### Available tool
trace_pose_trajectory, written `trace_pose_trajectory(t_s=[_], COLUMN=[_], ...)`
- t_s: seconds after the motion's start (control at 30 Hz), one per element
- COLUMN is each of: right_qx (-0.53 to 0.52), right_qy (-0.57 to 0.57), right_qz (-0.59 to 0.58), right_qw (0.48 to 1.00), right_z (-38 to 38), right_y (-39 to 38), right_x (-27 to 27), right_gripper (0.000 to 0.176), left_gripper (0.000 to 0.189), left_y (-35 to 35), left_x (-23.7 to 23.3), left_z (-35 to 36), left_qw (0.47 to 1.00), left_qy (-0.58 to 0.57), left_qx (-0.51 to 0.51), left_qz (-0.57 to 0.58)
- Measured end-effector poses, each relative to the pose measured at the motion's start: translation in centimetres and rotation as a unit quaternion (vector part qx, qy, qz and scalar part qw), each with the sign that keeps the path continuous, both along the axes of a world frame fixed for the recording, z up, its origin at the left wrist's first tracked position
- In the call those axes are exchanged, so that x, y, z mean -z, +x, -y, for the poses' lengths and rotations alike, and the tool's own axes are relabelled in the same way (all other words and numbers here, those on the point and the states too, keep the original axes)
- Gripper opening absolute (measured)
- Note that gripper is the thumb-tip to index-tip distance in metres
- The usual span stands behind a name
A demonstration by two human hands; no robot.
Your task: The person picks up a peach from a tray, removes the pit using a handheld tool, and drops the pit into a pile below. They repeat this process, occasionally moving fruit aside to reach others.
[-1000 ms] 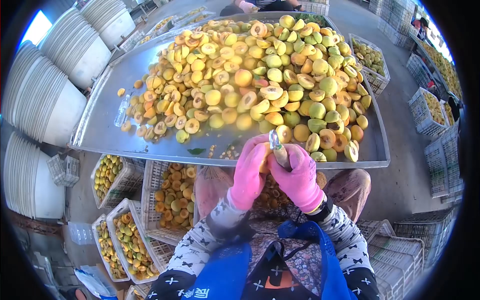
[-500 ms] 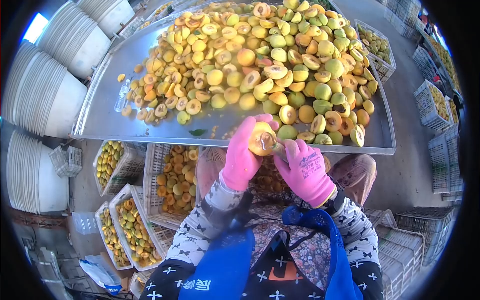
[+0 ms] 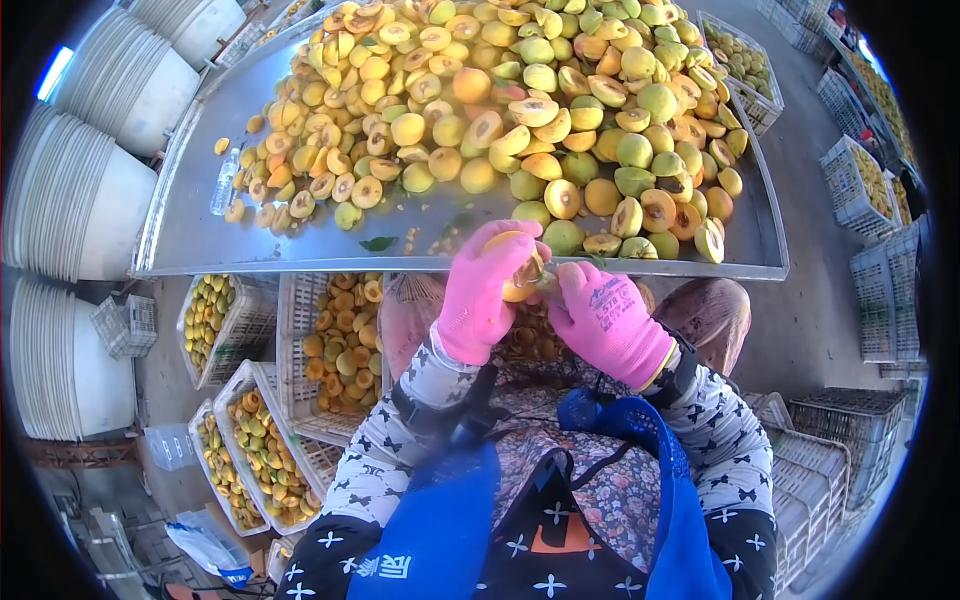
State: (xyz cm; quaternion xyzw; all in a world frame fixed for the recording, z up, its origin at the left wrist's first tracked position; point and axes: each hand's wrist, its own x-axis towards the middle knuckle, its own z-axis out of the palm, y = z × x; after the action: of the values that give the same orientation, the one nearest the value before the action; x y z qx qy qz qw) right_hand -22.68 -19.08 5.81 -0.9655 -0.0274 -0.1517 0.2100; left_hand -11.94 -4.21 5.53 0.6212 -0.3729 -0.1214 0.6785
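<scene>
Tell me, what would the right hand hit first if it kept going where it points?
Most likely the halved fruit held in the left hand; the right hand points straight at it, though depth is unclear.

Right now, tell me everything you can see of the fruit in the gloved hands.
The fruit is small, round and yellow-orange, and it looks cut open, with a darker centre turned towards the camera. The left hand, in a pink glove, wraps its fingers around it. The right hand, also gloved, meets its right side; what it holds there is unclear. The fruit is held in the air by the near edge of the metal table.
</scene>
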Motion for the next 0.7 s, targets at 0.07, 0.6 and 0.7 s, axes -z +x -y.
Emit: trace_pose_trajectory(t_s=[0.07, 0.6, 0.7], right_qx=[-0.020, -0.017, -0.025], right_qy=[0.108, 0.543, 0.532], right_qz=[-0.014, -0.215, -0.231], right_qw=[0.994, 0.812, 0.815], right_z=[-0.6, -3.5, -2.8], right_y=[-0.4, -0.5, -0.4], right_x=[0.1, 0.0, -1.0], right_gripper=[0.023, 0.017, 0.017], left_gripper=[0.028, 0.032, 0.034], left_y=[-0.8, -1.5, -1.1], left_x=[-1.1, -1.9, -3.2], left_z=[0.2, 2.5, 1.7], left_qw=[0.987, 0.935, 0.903], left_qy=[-0.030, -0.135, -0.098], left_qx=[-0.001, -0.145, -0.084], left_qz=[-0.156, -0.295, -0.410])
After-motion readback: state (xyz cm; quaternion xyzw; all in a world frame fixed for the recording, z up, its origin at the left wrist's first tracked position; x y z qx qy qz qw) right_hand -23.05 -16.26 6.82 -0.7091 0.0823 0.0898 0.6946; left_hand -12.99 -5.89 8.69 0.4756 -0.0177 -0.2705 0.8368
